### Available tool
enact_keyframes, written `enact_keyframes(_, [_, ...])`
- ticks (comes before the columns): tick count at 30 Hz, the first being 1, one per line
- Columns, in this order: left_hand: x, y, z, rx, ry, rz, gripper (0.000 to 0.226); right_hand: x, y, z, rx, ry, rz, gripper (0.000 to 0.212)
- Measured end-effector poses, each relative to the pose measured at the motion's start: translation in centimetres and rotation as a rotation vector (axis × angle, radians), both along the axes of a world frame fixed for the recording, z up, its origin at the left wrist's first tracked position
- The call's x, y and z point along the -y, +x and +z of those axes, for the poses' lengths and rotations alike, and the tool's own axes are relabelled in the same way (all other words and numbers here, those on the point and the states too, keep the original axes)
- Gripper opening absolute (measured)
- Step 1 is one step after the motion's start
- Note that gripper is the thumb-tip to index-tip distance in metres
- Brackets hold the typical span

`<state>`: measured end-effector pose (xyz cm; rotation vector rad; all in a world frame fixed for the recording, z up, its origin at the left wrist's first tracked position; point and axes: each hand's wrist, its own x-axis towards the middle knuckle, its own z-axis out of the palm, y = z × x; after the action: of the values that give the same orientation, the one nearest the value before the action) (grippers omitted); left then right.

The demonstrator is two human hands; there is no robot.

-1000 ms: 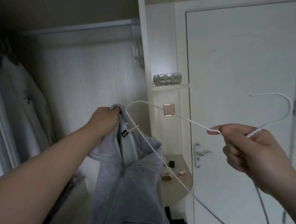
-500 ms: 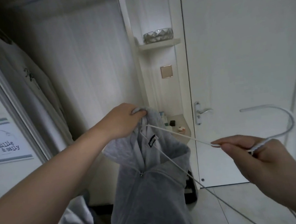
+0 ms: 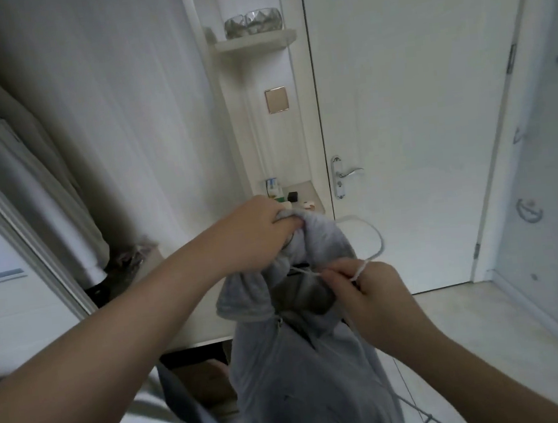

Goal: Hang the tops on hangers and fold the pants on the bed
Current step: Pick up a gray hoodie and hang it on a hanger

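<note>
A grey zip-up top [image 3: 308,373] hangs in front of me. My left hand [image 3: 256,234] is shut on its collar, bunched at the top. My right hand [image 3: 368,291] pinches the neck of a white wire hanger [image 3: 378,238] right at the open neckline. The hook curves up behind the collar. One hanger arm runs inside the top and is hidden; the other shows low on the right beside the fabric. No pants or bed surface can be told apart in view.
An open wardrobe with a hanging white garment [image 3: 24,162] is on the left. A white door [image 3: 413,94] with a metal handle [image 3: 346,173] faces me. A shelf with a glass bowl [image 3: 252,23] and a small ledge with toiletries [image 3: 282,192] stand between them.
My right hand has moved left with the hanger up to the collar, and one hanger arm has gone inside the neckline. The view has tilted further down.
</note>
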<state>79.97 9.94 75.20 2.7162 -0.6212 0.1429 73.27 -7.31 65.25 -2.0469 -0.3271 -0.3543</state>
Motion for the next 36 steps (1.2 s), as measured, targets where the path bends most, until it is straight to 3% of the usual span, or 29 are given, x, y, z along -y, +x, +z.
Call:
enact_keyframes(2, [-0.4,-0.1,-0.7,-0.011,0.042,0.061,0.042,2.0,-0.8,0.8,0.101,0.065,-0.069,0.023])
enact_keyframes(6, [-0.2,-0.3,-1.2,-0.044,-0.017,0.144,0.040,3.0,-2.3,0.4,0.246,-0.014,-0.117,0.025])
enact_keyframes(9, [1.2,-1.1,-1.5,-0.066,-0.109,0.098,0.042,0.2,-1.2,-1.7,0.154,-0.109,-0.085,0.021])
enact_keyframes(12, [1.7,-1.7,-2.0,-0.108,-0.157,0.078,0.042,-1.1,0.0,-2.6,-0.012,0.002,-0.036,0.022])
enact_keyframes(18, [1.4,-2.6,-3.8,-0.258,-0.240,0.062,0.041,-0.4,-0.1,-2.5,0.250,0.186,-0.134,0.022])
enact_keyframes(22, [1.7,-2.8,-4.7,-0.349,-0.299,0.003,0.037,-3.3,0.0,-5.1,-0.011,0.265,0.005,0.038])
enact_keyframes(24, [1.2,-2.7,-5.0,-0.362,-0.209,-0.021,0.038,-3.3,0.2,-5.7,-0.001,0.281,0.041,0.027])
enact_keyframes(28, [-0.8,-3.5,-5.3,-0.225,-0.086,-0.138,0.034,-2.0,0.0,-4.9,0.068,0.395,0.108,0.027])
enact_keyframes(30, [-1.9,-4.4,-5.8,0.028,-0.009,-0.201,0.047,-1.3,0.0,-4.4,0.070,0.412,0.121,0.040])
enact_keyframes(32, [-2.7,-4.9,-6.4,0.278,0.190,-0.247,0.062,-0.4,0.2,-3.9,0.062,0.416,0.122,0.032])
enact_keyframes(34, [-3.0,-5.0,-6.9,0.269,0.286,-0.227,0.069,0.2,0.2,-3.3,0.063,0.466,0.173,0.032])
enact_keyframes(36, [-3.0,-5.0,-7.9,0.281,0.245,-0.203,0.071,0.3,0.2,-2.8,0.070,0.508,0.239,0.035])
